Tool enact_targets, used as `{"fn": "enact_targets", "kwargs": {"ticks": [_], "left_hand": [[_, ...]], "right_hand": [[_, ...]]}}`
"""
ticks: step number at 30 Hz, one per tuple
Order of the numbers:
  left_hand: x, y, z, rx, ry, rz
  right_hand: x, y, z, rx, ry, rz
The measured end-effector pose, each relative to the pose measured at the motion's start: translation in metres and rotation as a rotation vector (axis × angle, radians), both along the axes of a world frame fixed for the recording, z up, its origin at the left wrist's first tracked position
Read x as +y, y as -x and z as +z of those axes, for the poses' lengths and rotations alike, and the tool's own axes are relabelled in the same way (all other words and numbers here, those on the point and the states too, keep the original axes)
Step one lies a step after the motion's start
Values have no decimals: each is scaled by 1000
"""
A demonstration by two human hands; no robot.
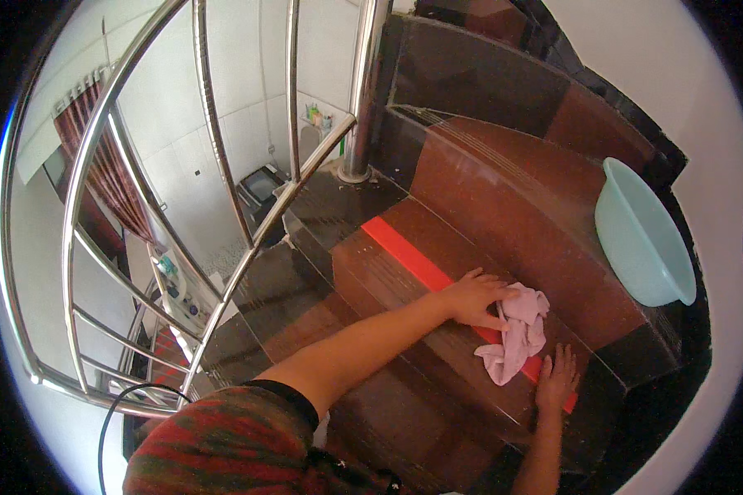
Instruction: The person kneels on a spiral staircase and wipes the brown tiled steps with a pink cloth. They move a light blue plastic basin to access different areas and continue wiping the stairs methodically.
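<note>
A crumpled pale pink cloth (522, 332) lies on a dark brown stair tread, across a flat bright red strip (409, 257). My left hand (473, 299) reaches in from the lower left and rests on the strip. Its fingers are spread, and the thumb and index finger touch the cloth's near-left edge without wrapping round it. On the other side of the cloth, my right hand (558, 379) lies flat near the strip's right end, fingers stretched out and apart. Part of the strip is hidden under the cloth and my hands.
A light blue plastic basin (642, 235) stands tilted on the step above, at the right against the white wall (677, 91). Curved steel railing (256, 239) borders the stairs on the left, with a drop beyond it. A black cable (106, 437) hangs at lower left.
</note>
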State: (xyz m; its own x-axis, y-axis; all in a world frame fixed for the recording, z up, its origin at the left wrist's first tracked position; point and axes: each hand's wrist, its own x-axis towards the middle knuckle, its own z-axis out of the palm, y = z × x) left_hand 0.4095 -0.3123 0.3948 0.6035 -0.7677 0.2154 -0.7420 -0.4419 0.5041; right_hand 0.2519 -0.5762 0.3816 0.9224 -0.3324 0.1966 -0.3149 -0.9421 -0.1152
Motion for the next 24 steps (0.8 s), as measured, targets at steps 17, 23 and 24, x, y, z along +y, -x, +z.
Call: {"fn": "enact_targets", "kwargs": {"ticks": [17,23,24], "left_hand": [[22,-54,-18,-214,285,478],[158,-148,8,-25,1174,1092],[164,-162,19,35,1380,1070]], "right_hand": [[-2,0,0,-19,26,10],[3,2,5,-25,0,2],[3,2,6,-20,3,1]]}}
